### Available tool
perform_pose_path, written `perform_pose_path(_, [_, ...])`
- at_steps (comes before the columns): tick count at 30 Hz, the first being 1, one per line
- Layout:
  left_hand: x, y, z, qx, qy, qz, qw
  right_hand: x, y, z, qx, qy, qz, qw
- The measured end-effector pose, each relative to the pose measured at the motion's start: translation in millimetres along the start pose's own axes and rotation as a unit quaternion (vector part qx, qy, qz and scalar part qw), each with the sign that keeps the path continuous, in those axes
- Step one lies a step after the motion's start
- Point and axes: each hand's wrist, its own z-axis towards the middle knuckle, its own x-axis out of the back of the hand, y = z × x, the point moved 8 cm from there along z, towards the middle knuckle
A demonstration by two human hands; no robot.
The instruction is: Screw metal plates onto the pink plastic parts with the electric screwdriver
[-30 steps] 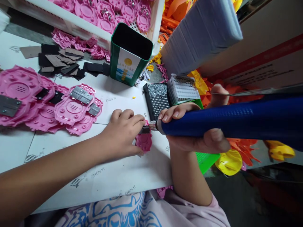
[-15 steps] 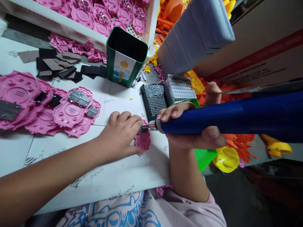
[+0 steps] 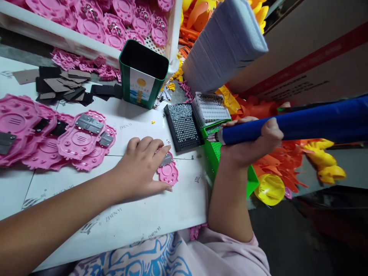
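My left hand (image 3: 142, 166) rests on the white table sheet, its fingers and thumb around a small pink plastic plate (image 3: 169, 175). A grey metal cover (image 3: 166, 159) lies across the upper part of that plate, partly hidden by my fingers. My right hand (image 3: 253, 143) grips a blue electric screwdriver (image 3: 299, 122), held nearly level. Its bit points left, at the right edge of a black screw tray (image 3: 185, 130) with rows of small screws; whether bit and tray touch I cannot tell. Left of my left hand, pink plates (image 3: 77, 143) with dark or grey covers overlap in a pile.
Behind the tray stands a green tin (image 3: 143, 86). Loose dark plates (image 3: 61, 86) lie at the back left, below a white crate (image 3: 86, 50) of pink parts. A green basket (image 3: 251, 184), a stack of white sheets (image 3: 221, 50) and a carton (image 3: 301, 57) flank the right side.
My right hand has drawn the screwdriver away from the pink plate, right and slightly up to the screw tray. The grey cover shows more now; my left hand stays on the plate.
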Motion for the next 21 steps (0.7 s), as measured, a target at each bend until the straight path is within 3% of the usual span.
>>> perform_pose_path(4, [-2.5, -0.1, -0.9, -0.004, 0.000, 0.005, 1.000, -2.1, -4.7, 0.0, 0.038, 0.004, 0.018, 0.999])
perform_pose_path(13, [-1.4, 3.3, 0.5, -0.005, 0.029, 0.044, 0.999, -4.8, -1.7, 1.3, 0.026, -0.033, 0.023, 0.999])
perform_pose_path(21, [-5.6, -0.3, 0.3, -0.002, 0.017, 0.025, 1.000, -2.8, 0.9, 3.5, 0.006, -0.017, 0.006, 1.000])
